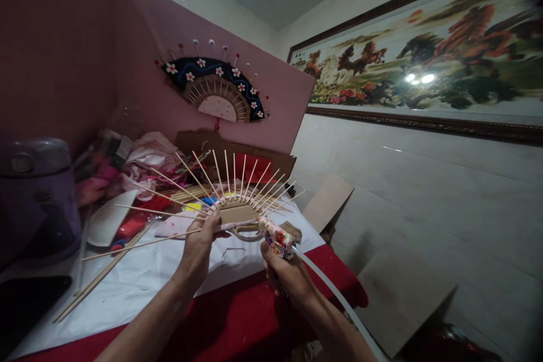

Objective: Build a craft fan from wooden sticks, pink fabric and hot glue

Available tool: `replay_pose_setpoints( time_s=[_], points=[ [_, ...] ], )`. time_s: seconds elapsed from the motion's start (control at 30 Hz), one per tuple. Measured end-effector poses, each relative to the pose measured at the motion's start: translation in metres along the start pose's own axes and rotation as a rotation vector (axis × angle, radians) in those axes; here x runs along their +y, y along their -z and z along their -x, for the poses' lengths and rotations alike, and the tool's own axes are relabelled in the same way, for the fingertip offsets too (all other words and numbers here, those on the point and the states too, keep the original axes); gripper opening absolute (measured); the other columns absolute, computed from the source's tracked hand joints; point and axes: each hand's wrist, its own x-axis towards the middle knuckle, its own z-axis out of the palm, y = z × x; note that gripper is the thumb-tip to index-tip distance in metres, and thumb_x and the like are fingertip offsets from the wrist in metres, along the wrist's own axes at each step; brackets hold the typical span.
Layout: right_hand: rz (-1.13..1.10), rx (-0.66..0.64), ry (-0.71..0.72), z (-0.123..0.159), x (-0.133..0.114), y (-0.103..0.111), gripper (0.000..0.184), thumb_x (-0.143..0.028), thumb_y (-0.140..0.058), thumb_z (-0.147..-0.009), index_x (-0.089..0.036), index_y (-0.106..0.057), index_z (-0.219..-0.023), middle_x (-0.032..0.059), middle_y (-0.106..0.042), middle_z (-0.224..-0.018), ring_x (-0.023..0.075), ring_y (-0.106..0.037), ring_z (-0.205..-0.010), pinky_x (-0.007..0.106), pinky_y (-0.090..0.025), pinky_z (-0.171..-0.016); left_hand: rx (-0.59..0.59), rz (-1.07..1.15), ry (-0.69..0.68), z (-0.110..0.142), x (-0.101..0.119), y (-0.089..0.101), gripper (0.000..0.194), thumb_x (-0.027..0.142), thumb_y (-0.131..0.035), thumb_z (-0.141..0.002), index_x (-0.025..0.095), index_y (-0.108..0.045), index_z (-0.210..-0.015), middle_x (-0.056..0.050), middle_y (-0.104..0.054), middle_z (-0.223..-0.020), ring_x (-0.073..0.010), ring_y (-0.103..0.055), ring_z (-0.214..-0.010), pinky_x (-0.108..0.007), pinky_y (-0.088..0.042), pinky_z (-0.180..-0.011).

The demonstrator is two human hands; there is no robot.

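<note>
My left hand (199, 246) grips the lower left edge of a half-round cardboard fan frame (235, 212) with several thin wooden sticks radiating from it like spokes. My right hand (286, 274) holds a glue gun (276, 237) wrapped in flowered paper, its tip touching the right side of the cardboard base. A white glue stick or cord (335, 297) trails from the gun's back toward me. Both hands hover above a white cloth (139, 277) laid over a red table cover (246, 317).
A finished black fan with flowers (216, 87) hangs on the pink board behind. Loose sticks (102, 274), cloth scraps (144, 161) and a purple appliance (36, 192) crowd the left. Cardboard pieces (328, 201) lean at the right, under a framed horse picture (424, 51).
</note>
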Motion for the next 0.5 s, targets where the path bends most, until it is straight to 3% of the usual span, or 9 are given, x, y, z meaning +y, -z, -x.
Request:
replay_pose_setpoints(
  time_s=[0.37, 0.5],
  points=[
    [-0.047, 0.058, -0.028, -0.0034, 0.0027, 0.007, 0.065, -0.084, -0.053, -0.06, -0.02, -0.042, -0.052, -0.0068, -0.039, -0.038, 0.0044, -0.034, -0.029, 0.018, -0.024, -0.029, -0.005, -0.003, 0.001, -0.0003, -0.0002, 0.0006, 0.029, 0.041, -0.071, -0.068, 0.014, -0.061, -0.075, 0.002, -0.057, -0.065, -0.0124, -0.059, -0.061, -0.022, -0.052, -0.052],
    [-0.041, 0.049, -0.032, -0.0044, 0.0053, 0.0089, 0.064, -0.082, -0.053, -0.063, -0.02, -0.044, -0.052, -0.0063, -0.041, -0.039, 0.0047, -0.035, -0.029, 0.019, -0.026, -0.029, -0.005, -0.012, 0.001, -0.0006, -0.0002, 0.0008, 0.032, 0.041, -0.071, -0.068, 0.013, -0.062, -0.08, -0.002, -0.063, -0.075, -0.0142, -0.062, -0.065, -0.024, -0.052, -0.052]
  ],
)
